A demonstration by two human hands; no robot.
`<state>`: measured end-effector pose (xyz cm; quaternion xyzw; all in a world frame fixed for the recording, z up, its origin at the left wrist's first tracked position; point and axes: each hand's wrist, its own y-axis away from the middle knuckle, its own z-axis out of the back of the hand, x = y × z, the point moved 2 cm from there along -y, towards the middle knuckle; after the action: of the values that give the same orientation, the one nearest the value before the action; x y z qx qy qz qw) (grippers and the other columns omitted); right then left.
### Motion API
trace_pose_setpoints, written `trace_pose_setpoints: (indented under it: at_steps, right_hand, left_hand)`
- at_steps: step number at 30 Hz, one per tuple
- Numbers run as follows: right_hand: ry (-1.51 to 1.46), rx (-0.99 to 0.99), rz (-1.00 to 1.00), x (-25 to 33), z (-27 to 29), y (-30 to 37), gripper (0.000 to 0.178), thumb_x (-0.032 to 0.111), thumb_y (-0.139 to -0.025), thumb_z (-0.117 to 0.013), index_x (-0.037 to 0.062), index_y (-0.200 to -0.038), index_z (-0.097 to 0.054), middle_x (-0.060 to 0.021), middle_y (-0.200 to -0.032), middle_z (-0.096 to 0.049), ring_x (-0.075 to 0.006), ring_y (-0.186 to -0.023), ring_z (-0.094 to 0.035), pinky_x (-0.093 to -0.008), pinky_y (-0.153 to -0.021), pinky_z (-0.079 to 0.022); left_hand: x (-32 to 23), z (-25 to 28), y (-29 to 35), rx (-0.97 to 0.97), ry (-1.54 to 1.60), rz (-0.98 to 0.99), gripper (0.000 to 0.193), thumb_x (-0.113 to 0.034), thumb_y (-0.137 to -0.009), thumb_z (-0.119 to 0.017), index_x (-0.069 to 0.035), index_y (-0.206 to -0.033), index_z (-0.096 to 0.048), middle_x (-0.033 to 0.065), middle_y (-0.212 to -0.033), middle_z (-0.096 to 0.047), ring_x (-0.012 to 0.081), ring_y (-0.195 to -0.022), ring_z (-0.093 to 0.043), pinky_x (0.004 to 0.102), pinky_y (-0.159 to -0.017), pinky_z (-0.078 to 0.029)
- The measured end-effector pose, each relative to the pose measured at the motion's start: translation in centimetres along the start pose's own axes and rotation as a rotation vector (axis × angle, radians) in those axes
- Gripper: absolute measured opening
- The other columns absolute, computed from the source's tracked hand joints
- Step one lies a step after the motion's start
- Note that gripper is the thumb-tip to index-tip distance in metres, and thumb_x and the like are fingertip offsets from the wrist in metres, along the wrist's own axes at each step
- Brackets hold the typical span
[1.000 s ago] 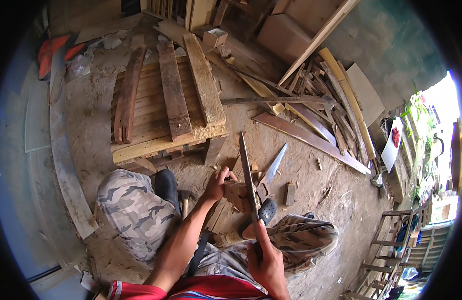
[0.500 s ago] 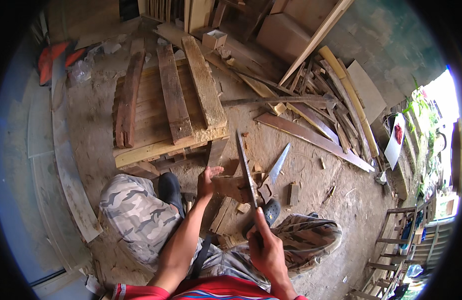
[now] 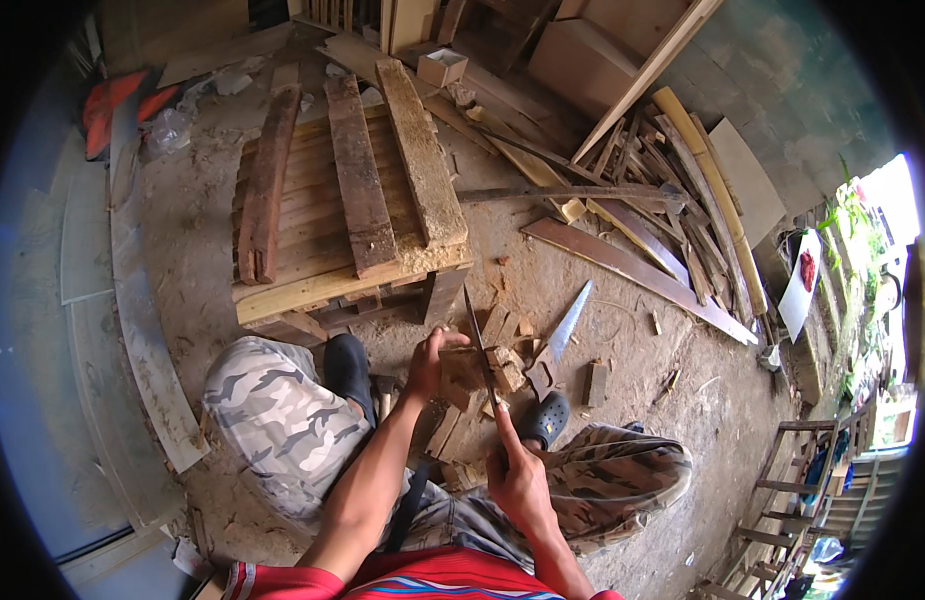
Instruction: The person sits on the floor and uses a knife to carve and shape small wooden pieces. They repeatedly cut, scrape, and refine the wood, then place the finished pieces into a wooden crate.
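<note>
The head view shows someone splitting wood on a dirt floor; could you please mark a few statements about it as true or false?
1. The right hand holds a long dark flat blade by its handle. True.
2. The left hand rests on the weathered wooden pallet. False: its grip is on the small rough block of pale wood, in front of the pallet.
3. The blade's edge sits on the block. True.
4. A hand saw with a pale metal blade hangs on the wall. False: it lies on the dirt to the right of the block.
5. Both feet are bare. False: dark clogs cover them.
</note>
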<state>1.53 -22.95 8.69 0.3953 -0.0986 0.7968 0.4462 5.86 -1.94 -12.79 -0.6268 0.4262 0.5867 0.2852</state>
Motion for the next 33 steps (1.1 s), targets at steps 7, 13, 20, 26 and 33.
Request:
trace_pose_setpoints:
  at_steps: [7, 13, 20, 26, 33]
  right_hand:
    - [-0.035, 0.008, -0.035, -0.7, 0.8, -0.6, 0.071, -0.001, -0.088, -0.057, 0.0132, -0.154, -0.037, -0.0246, -0.08, -0.061, -0.0415, -0.071, -0.065, -0.0438, -0.069, -0.052]
    - [-0.012, -0.02, 0.011, -1.9, 0.8, 0.2, 0.068, 0.002, -0.089, -0.062, 0.0109, -0.153, -0.04, -0.0234, -0.081, -0.063, -0.0387, -0.068, -0.065, -0.0402, -0.066, -0.052]
    - [-0.056, -0.139, 0.045, 1.0, 2.7, 2.8, 0.069, -0.001, -0.086, -0.06, 0.0081, -0.152, -0.04, -0.0217, -0.081, -0.064, -0.0382, -0.069, -0.066, -0.041, -0.064, -0.052]
    - [-0.177, -0.363, -0.049, 0.7, 5.0, -0.2, 0.035, 0.006, -0.09, -0.064, 0.001, -0.125, -0.06, -0.011, -0.068, -0.063, -0.0157, -0.057, -0.062, -0.0301, -0.055, -0.048]
    - [-0.326, -0.254, -0.143, -1.2, 7.1, -4.2, 0.017, 0.016, -0.095, -0.069, 0.0002, -0.101, -0.063, 0.0, -0.066, -0.058, -0.0063, -0.053, -0.052, -0.0244, -0.048, -0.041]
  left_hand:
    - [0.0, -2.4, -0.5, 0.065, -0.073, 0.115, 0.066, -0.047, -0.107, -0.023, -0.002, -0.094, -0.07, 0.0091, -0.091, -0.071, 0.0203, -0.089, -0.065, 0.036, -0.088, -0.048]
    - [-0.1, -2.9, -0.1, -0.009, -0.133, 0.13, 0.066, -0.052, -0.105, -0.027, -0.004, -0.086, -0.067, 0.0077, -0.079, -0.069, 0.0212, -0.076, -0.064, 0.0374, -0.075, -0.048]
    - [2.1, -2.7, -1.4, -0.188, -0.013, 0.157, 0.069, -0.058, -0.104, -0.028, -0.003, -0.085, -0.067, 0.0056, -0.078, -0.068, 0.0182, -0.075, -0.062, 0.0371, -0.073, -0.048]
    - [1.8, -2.3, -2.1, -0.306, 0.184, 0.2, 0.079, -0.067, -0.102, -0.025, -0.002, -0.084, -0.066, 0.0048, -0.078, -0.064, 0.0155, -0.075, -0.056, 0.0348, -0.074, -0.045]
    - [-4.8, -4.2, -0.8, -0.335, -0.079, 0.302, 0.098, -0.072, -0.099, -0.01, 0.004, -0.103, -0.069, 0.0186, -0.093, -0.069, 0.0285, -0.093, -0.064, 0.039, -0.088, -0.044]
